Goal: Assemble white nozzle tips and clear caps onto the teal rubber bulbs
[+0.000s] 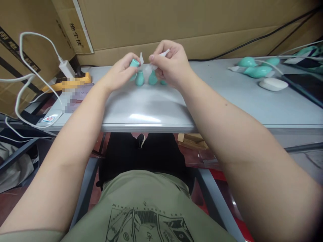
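Note:
Fingers of my left hand [122, 72] are closed round a small teal bottle [134, 63], its open mouth tilted up. My right hand [169, 62] pinches a white translucent nozzle piece [164, 53]; other translucent bits show under its fingers, too blurred to make out. Between and below the hands, small teal bottles stand on the table: one [139, 79] beside my left fingertips, another [152, 78] under my right hand, and one more partly hidden behind the right fingers. A pointed white tip [141, 58] rises just behind the bottle in my left hand.
Cardboard [141, 27] walls off the table's [151, 107] back. At left lie a yellow tool [87, 78], a phone-like item [79, 97] and a white charger [67, 69] with cables. At right are teal pouches [257, 71], a white mouse [273, 84] and a dark tablet [304, 86].

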The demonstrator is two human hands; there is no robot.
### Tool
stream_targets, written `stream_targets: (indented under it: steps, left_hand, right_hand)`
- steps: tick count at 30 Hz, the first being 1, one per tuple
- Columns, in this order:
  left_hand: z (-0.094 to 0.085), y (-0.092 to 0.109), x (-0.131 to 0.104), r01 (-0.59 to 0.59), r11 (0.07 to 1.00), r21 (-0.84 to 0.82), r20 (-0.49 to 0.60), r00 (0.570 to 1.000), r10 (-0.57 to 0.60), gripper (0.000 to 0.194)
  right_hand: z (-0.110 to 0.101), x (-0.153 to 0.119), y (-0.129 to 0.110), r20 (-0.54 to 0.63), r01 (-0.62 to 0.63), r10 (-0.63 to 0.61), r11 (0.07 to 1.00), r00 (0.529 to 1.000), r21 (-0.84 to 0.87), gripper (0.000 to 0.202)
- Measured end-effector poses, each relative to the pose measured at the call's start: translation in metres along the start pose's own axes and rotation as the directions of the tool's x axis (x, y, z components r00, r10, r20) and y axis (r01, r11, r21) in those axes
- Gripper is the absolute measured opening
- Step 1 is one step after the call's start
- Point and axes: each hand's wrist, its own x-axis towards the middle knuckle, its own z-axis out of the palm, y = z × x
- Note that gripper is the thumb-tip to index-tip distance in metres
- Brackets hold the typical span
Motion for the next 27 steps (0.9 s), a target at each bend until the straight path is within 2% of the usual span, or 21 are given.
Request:
stream_targets:
  steps: [4,7,11,13,17,20,22,27]
  left_hand:
    - [0.005,0.002,0.000,0.050,0.983,0.177,0.096,0.993,-0.068,0.028]
    - [0.004,0.006,-0.003,0.083,0.976,0.201,0.080,0.992,-0.101,0.028]
    - [0.000,0.005,-0.006,0.180,0.954,0.239,0.072,0.977,-0.202,0.020]
    - [-0.003,0.004,-0.007,0.194,0.940,0.279,0.058,0.974,-0.218,0.022]
    - [-0.009,0.009,-0.007,0.146,0.929,0.341,0.007,0.987,-0.158,0.038]
    - [-0.010,0.017,-0.007,0.084,0.937,0.340,-0.114,0.992,-0.047,0.033]
    - [-0.006,0.024,-0.009,0.028,0.952,0.306,-0.148,0.989,0.019,0.028]
    - [0.005,0.032,-0.017,-0.064,0.988,0.138,-0.042,0.997,0.070,0.035]
  right_hand:
    - [-0.004,0.010,0.015,0.055,0.086,-0.077,0.979,0.996,-0.187,0.066]
    - [-0.008,0.011,0.018,0.105,0.076,-0.047,0.951,0.993,-0.299,0.064]
    - [-0.006,0.010,0.018,0.191,0.057,0.010,0.937,0.981,-0.345,0.051]
    - [-0.003,0.010,0.017,0.192,0.045,0.016,0.949,0.981,-0.312,0.050]
    - [0.004,0.012,0.016,0.119,0.010,0.022,0.965,0.993,-0.261,0.055]
    - [0.007,0.013,0.019,0.066,0.028,-0.014,0.973,0.998,-0.227,0.054]
    - [0.009,0.012,0.023,0.053,0.060,-0.051,0.982,0.997,-0.180,0.051]
    - [0.016,0.008,0.027,0.034,0.088,-0.086,0.995,0.996,-0.044,0.051]
